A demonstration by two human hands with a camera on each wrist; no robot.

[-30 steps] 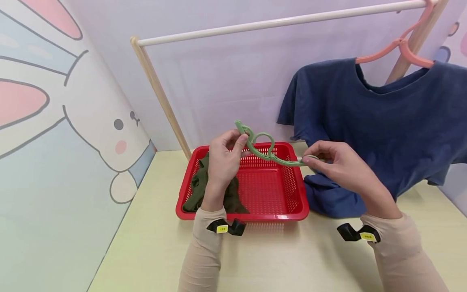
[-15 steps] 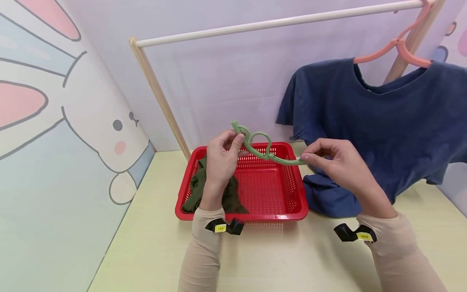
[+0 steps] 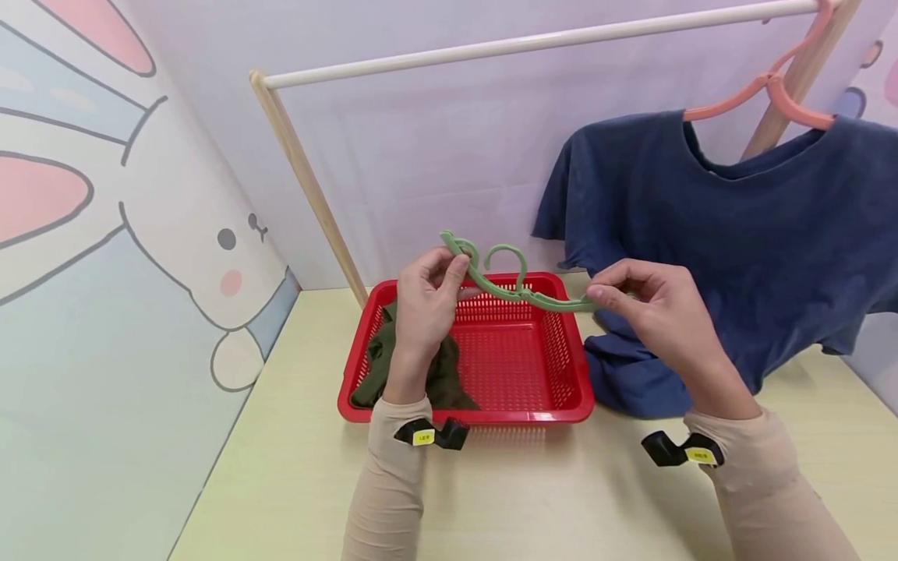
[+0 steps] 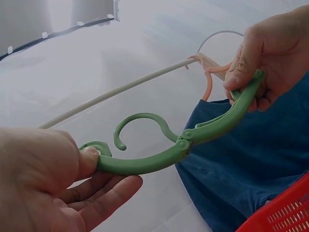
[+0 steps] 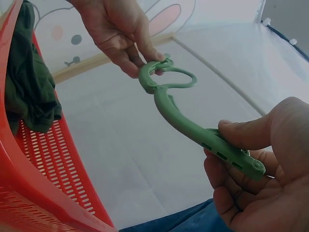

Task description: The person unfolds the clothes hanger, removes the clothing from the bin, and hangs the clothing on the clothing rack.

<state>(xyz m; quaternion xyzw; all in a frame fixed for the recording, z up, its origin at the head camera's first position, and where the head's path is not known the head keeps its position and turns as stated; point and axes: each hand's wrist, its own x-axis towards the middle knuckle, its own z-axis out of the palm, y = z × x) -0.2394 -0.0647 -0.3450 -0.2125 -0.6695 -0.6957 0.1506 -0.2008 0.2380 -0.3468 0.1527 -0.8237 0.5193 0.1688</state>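
Observation:
A green folding clothes hanger (image 3: 501, 291) is held in the air above the red basket, its two arms spread out from a middle hinge and its hook pointing up. My left hand (image 3: 429, 300) pinches one arm near its end between thumb and fingers. The other end is pinched by my right hand (image 3: 655, 304), which covers the tip in the head view. In the left wrist view the hinge and curved hook of the hanger (image 4: 183, 142) show plainly. Slots run along the arm of the hanger (image 5: 212, 145) in the right wrist view.
Below, a red basket (image 3: 466, 416) holds a dark green garment (image 3: 449, 382) on its left side. A navy T-shirt (image 3: 708, 202) hangs from a pink hanger (image 3: 800, 109) at the right of the rack rail (image 3: 491, 48); its lower part lies on the table (image 3: 561, 491).
The hook has swung from lying flatter to standing more upright. My right hand has risen slightly, while my left hand has drifted a little left.

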